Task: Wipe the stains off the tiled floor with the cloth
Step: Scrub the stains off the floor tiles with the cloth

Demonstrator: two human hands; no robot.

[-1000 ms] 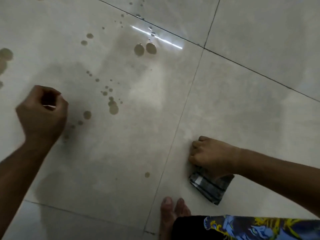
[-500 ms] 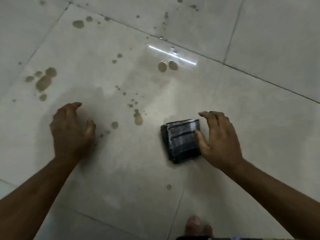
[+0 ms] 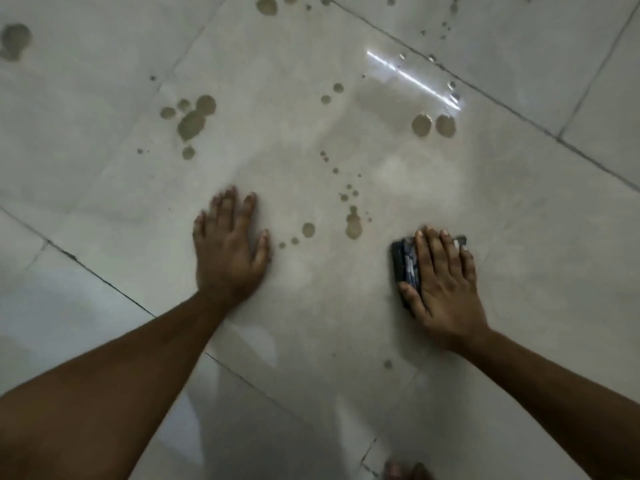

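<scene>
Brown stains (image 3: 353, 225) dot the tiled floor (image 3: 311, 323). The right hand (image 3: 441, 282) presses the folded cloth (image 3: 403, 263) flat beside them; the left hand (image 3: 228, 247) braces, fingers spread. Wiping looks about to begin: sweep leftward.

Not much else around tbh. A streak of reflected light (image 3: 412, 79) shines bright white on the glossy surface up top right, running diagonally. Down at the bottom edge a couple of bare toes (image 3: 405, 471) poke into view, blurry, right next to a grout line (image 3: 369, 448).
</scene>
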